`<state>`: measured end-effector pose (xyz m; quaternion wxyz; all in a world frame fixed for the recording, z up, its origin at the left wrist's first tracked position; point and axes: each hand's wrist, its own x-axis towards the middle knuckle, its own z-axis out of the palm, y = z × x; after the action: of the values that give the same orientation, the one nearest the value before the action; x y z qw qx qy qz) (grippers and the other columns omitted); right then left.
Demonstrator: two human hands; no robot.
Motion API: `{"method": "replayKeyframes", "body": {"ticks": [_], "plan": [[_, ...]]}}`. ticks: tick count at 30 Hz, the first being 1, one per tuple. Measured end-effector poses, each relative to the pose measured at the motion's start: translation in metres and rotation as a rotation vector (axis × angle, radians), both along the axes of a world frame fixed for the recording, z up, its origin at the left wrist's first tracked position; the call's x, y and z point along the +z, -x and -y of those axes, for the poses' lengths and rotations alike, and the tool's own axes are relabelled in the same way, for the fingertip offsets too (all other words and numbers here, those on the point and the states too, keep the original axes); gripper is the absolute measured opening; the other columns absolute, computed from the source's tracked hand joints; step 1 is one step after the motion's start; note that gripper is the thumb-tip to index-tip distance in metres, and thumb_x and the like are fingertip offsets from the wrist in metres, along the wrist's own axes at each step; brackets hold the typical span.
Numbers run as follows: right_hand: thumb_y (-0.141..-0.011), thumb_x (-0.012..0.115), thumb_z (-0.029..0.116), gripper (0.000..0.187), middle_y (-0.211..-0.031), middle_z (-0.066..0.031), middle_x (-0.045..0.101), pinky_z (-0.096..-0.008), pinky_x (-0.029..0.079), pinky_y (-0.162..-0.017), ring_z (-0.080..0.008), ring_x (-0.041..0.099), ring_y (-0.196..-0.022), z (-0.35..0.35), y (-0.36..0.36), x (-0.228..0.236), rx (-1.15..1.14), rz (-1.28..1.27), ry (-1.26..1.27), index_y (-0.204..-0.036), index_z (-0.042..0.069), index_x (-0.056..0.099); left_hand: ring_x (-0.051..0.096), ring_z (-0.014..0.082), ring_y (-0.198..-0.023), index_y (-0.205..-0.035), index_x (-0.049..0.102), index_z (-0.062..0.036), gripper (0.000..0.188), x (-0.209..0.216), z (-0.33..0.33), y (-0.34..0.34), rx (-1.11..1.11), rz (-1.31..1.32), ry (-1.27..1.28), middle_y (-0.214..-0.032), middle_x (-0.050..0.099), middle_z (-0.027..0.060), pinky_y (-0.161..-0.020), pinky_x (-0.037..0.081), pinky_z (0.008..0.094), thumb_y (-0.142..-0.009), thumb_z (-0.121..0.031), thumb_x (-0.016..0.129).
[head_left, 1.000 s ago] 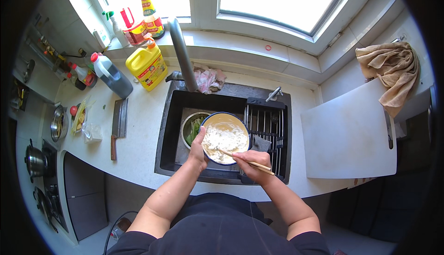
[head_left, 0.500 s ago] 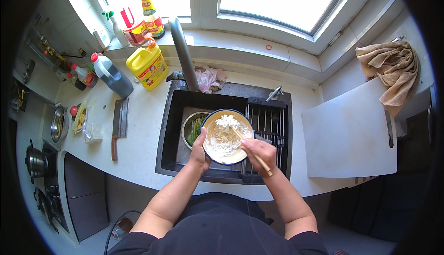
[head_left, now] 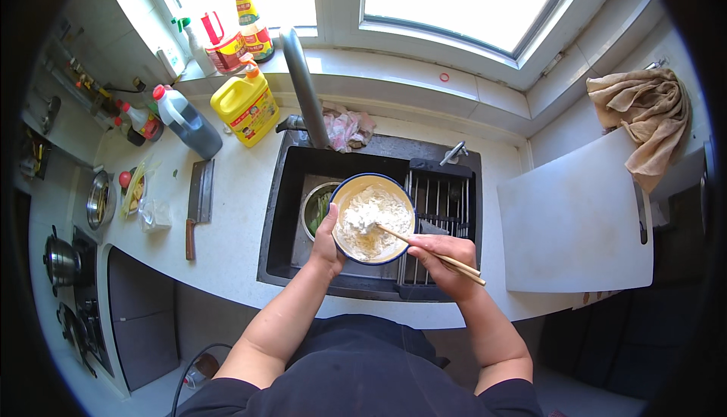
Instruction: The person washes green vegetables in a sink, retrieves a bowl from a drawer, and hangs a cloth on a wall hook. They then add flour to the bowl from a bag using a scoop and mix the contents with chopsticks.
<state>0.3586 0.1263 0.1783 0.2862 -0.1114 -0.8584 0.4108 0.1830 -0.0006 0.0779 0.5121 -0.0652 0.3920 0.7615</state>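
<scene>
My left hand (head_left: 327, 243) is closed on the left rim of a blue-edged bowl (head_left: 354, 184), holding it above the sink. White, floury flakes and clumps (head_left: 372, 216) fill the inside of the bowl. In my right hand (head_left: 448, 264) is a pair of wooden chopsticks (head_left: 424, 244), with their tips down in the white mixture. Below and left of the bowl, a round metal basin (head_left: 310, 220) with green vegetables sits in the black sink (head_left: 279, 224), partly hidden by the bowl.
A metal rack (head_left: 458, 213) covers the sink's right side, below the faucet (head_left: 303, 88). On the left counter lie a cleaver (head_left: 200, 197), a dark jug (head_left: 189, 126) and a yellow jug (head_left: 248, 107). A white cutting board (head_left: 575, 220) leans at right under a brown cloth (head_left: 644, 110).
My right hand has shifted right and down, and the chopsticks now lie flatter, pointing left into the mixture. The mound of white flakes has been spread. My left hand still holds the bowl.
</scene>
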Motion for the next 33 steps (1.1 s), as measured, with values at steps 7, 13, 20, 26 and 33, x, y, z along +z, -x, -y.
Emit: {"method": "replayKeyframes", "body": {"ticks": [7, 13, 20, 26, 33], "plan": [[-0.077, 0.074, 0.012, 0.013, -0.087, -0.0099, 0.071, -0.0306, 0.057, -0.069, -0.0221, 0.07, -0.079, 0.026, -0.003, -0.015, 0.179, 0.016, -0.206, -0.09, 0.009, 0.07, 0.051, 0.0257, -0.122, -0.136, 0.04, -0.0023, 0.066, 0.015, -0.004, -0.002, 0.02, -0.027, -0.001, -0.133, 0.052, 0.014, -0.102, 0.041, 0.0379, -0.096, -0.054, 0.037], [-0.078, 0.072, 0.01, 0.008, -0.084, -0.0087, 0.071, -0.0307, 0.057, -0.069, -0.0223, 0.07, -0.078, -0.015, -0.013, -0.024, 0.177, 0.054, -0.222, -0.085, 0.007, 0.07, 0.051, 0.0264, -0.122, -0.136, 0.04, -0.0029, 0.066, 0.015, 0.002, 0.004, 0.011, 0.018, 0.008, -0.134, 0.051, 0.0145, -0.103, 0.042, 0.0386, -0.096, -0.055, 0.036], [-0.076, 0.072, 0.006, 0.009, -0.083, -0.0124, 0.071, -0.0318, 0.056, -0.069, -0.0251, 0.07, -0.077, -0.048, -0.001, -0.016, 0.067, -0.015, -0.173, -0.085, 0.004, 0.071, 0.051, 0.0266, -0.122, -0.136, 0.041, -0.0032, 0.064, 0.01, 0.005, -0.003, -0.09, 0.064, -0.036, -0.134, 0.051, 0.0144, -0.103, 0.041, 0.0385, -0.095, -0.053, 0.041], [-0.076, 0.073, 0.006, 0.008, -0.078, -0.014, 0.07, -0.0298, 0.056, -0.061, -0.0249, 0.07, -0.069, -0.028, -0.012, -0.023, -0.084, 0.077, -0.113, -0.082, 0.002, 0.071, 0.051, 0.0264, -0.122, -0.136, 0.041, -0.0034, 0.064, 0.012, -0.001, -0.003, -0.01, 0.074, -0.019, -0.134, 0.051, 0.0145, -0.103, 0.041, 0.0383, -0.096, -0.054, 0.037], [-0.08, 0.072, 0.005, 0.01, -0.079, -0.0142, 0.071, -0.0267, 0.055, -0.063, -0.0208, 0.07, -0.068, 0.01, -0.007, -0.03, -0.089, 0.06, 0.136, -0.088, 0.0, 0.072, 0.052, 0.0253, -0.121, -0.136, 0.041, -0.0027, 0.065, 0.01, -0.005, -0.006, -0.024, 0.051, 0.009, -0.133, 0.052, 0.0146, -0.101, 0.043, 0.0384, -0.096, -0.054, 0.037]]}}
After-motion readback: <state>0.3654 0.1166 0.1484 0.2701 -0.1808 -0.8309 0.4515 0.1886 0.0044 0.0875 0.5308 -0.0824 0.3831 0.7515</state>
